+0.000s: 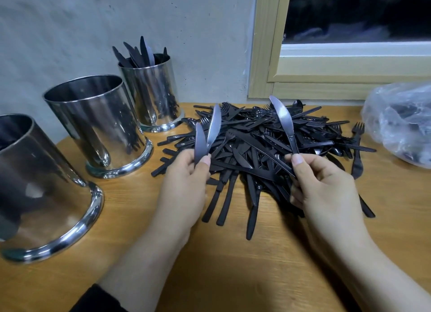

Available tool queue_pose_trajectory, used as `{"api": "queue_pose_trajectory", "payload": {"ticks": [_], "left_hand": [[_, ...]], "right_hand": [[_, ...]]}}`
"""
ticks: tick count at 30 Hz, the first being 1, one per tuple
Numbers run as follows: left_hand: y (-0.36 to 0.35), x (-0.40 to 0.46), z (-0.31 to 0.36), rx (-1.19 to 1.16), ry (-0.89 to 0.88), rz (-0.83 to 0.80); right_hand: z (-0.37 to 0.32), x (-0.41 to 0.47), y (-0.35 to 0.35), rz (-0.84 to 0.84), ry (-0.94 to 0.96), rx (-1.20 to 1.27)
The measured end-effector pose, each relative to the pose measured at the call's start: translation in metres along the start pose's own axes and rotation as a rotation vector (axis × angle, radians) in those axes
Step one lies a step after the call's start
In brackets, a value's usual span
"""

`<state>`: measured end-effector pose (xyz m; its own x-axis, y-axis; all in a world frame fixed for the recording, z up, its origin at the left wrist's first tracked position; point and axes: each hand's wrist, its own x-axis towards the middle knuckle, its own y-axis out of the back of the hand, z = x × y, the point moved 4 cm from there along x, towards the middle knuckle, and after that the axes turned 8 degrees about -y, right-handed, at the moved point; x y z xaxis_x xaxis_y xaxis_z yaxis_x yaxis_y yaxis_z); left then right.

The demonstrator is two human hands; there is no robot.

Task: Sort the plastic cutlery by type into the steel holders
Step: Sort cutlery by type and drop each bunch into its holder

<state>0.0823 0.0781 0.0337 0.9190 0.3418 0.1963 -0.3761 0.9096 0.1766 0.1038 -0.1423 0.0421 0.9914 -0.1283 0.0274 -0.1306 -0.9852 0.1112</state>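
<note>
A heap of black plastic cutlery [263,143], knives, forks and spoons mixed, lies on the wooden table [233,265]. My left hand [184,183] grips two black knives [207,134] by their handles, blades pointing up. My right hand [326,190] pinches one knife [283,120] by its handle, blade up, above the heap. Three steel holders stand at the left: the far one [151,90] holds several knives, the middle one [98,125] looks empty, and the inside of the near one [35,188] is mostly out of sight.
A crumpled clear plastic bag [401,122] with dark cutlery inside sits at the table's right edge. A grey wall and a wood-framed window [326,78] stand right behind the table. Bare wood shows in front of the heap, between my forearms.
</note>
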Motion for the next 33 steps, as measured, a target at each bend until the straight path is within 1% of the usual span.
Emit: {"api": "queue_pose_trajectory", "payload": {"ticks": [2, 5, 8, 10, 12, 15, 16, 18, 21, 23, 25, 27, 31, 33], "left_hand": [[-0.012, -0.008, 0.001, -0.215, 0.096, -0.006], [-0.028, -0.019, 0.007, -0.407, 0.171, -0.037], [-0.041, -0.024, 0.014, -0.536, 0.182, -0.059], [-0.045, -0.025, 0.014, -0.600, 0.186, -0.031], [-0.046, -0.025, 0.014, -0.619, 0.203, 0.016], [-0.043, -0.023, 0.011, -0.547, 0.227, 0.094], [-0.038, -0.021, 0.010, -0.527, 0.234, 0.135], [-0.024, -0.015, 0.010, -0.494, 0.208, 0.218], [0.005, -0.008, 0.017, -0.380, 0.058, 0.318], [0.024, -0.007, 0.021, -0.351, -0.059, 0.380], [0.041, -0.007, 0.019, -0.255, -0.145, 0.400], [0.049, -0.006, 0.012, -0.147, -0.170, 0.363], [0.038, -0.010, -0.006, -0.065, 0.015, 0.169], [0.030, -0.013, -0.010, -0.008, 0.042, 0.051]], "right_hand": [[-0.002, -0.003, -0.001, 0.007, 0.063, -0.049], [-0.002, -0.007, -0.008, -0.002, 0.153, -0.118], [-0.002, -0.016, -0.022, -0.041, 0.299, -0.290], [-0.003, -0.023, -0.034, -0.095, 0.460, -0.453], [-0.001, -0.028, -0.042, -0.170, 0.537, -0.517], [-0.003, -0.031, -0.045, -0.271, 0.580, -0.549], [-0.003, -0.030, -0.043, -0.280, 0.581, -0.550], [-0.007, -0.020, -0.031, -0.206, 0.558, -0.542], [-0.008, 0.001, -0.008, -0.052, 0.483, -0.643], [-0.002, 0.013, -0.002, -0.027, 0.410, -0.773], [0.005, 0.018, -0.003, -0.043, 0.350, -0.876], [0.008, 0.017, -0.007, -0.058, 0.320, -0.930], [0.011, 0.016, -0.010, -0.085, 0.255, -1.012], [0.012, 0.016, -0.009, -0.089, 0.231, -1.017]]}}
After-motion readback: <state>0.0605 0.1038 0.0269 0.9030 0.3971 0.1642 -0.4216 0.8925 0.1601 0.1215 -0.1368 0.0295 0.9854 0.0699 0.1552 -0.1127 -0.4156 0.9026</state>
